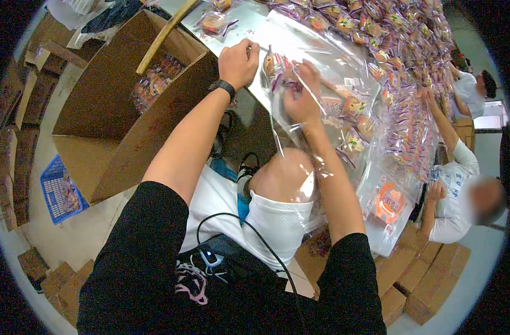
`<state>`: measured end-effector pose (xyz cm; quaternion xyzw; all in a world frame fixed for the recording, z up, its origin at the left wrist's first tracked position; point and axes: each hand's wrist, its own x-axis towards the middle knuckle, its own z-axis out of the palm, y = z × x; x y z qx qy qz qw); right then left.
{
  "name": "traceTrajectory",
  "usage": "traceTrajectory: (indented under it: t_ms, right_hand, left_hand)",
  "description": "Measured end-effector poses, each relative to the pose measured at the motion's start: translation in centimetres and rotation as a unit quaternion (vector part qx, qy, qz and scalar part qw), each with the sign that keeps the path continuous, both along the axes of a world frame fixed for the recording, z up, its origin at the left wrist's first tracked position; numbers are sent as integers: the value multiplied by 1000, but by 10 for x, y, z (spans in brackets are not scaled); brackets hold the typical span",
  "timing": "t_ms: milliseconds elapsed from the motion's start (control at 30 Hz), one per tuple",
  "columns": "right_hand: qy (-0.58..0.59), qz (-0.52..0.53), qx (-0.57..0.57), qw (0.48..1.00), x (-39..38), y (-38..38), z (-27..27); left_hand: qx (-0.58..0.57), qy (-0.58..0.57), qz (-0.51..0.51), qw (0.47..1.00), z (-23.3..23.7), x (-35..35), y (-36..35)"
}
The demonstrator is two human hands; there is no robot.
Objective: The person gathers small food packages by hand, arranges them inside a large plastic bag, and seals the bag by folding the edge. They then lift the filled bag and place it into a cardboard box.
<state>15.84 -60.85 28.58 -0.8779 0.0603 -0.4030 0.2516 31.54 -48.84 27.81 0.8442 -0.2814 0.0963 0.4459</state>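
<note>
My left hand (239, 64), with a dark band at the wrist, is closed in a loose fist at the near table edge; what its fingers hold, if anything, is hidden. My right hand (303, 92) is behind or inside a large clear plastic bag (333, 78), its fingers curled round small wrapped snack packets (276, 66) with purple edges. Glare on the plastic blurs these fingers. More wrapped snacks (355, 106) lie beside the right hand, under or within the clear film.
An open cardboard box (93, 100) with packets inside stands left, a wooden stick (165, 38) across it. A blue basket (59, 190) sits on the floor. Many packets (400, 50) cover the table's far side. A co-worker (456, 178) reaches in from the right. Cartons (433, 273) stand lower right.
</note>
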Motion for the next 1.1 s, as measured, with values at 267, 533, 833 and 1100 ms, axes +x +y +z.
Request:
traceTrajectory:
  t_ms: [267,533,833,1100]
  right_hand:
    - [5,-21,191,981,0,-10,-15]
    - [1,55,-24,998,-6,-11,1]
    - [62,-87,-47,993,-2,-1,-4]
    - [28,6,183,983,-3,-1,-13]
  left_hand:
    - [3,-26,22,999,1,-2,0]
    - [-10,-17,17,1000,1,-3,0]
    - [-22,14,13,1000,-2,-3,1]
    - [-5,13,36,999,-6,-2,-2]
